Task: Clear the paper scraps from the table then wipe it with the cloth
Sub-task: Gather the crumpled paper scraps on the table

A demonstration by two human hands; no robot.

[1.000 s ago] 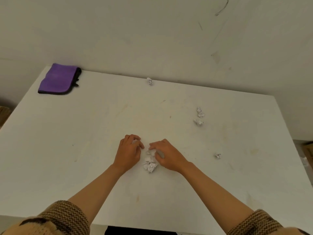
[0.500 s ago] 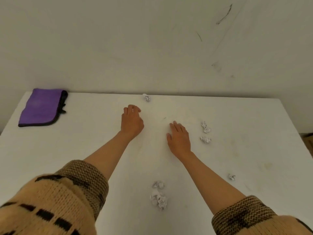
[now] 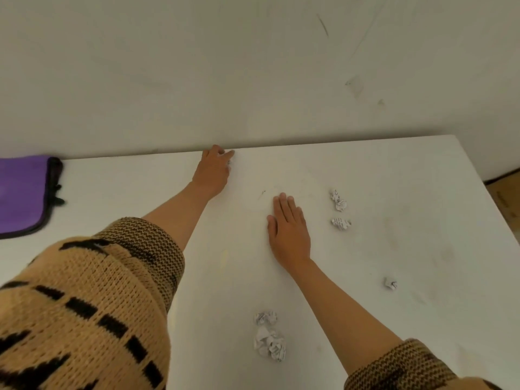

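My left hand (image 3: 213, 171) reaches to the table's far edge, and its fingers curl over a small crumpled paper scrap (image 3: 229, 162) that barely shows beneath them. My right hand (image 3: 288, 229) lies flat on the white table (image 3: 408, 192), fingers straight, holding nothing. Just right of that hand are two crumpled scraps (image 3: 339, 201) (image 3: 341, 223). A tiny scrap (image 3: 390, 283) lies further right and nearer to me. A small heap of scraps (image 3: 268, 342) sits near the front between my arms. The folded purple cloth (image 3: 24, 192) lies at the far left.
A plain wall (image 3: 253, 80) rises directly behind the table's far edge. The table's right edge drops to a brown floor (image 3: 503, 198). My knitted sleeve (image 3: 84, 305) covers the front left of the view.
Both hands left the heap of scraps near the front. My left hand stretched forward to the scrap at the far edge, and my right hand moved forward and settled flat on the table.
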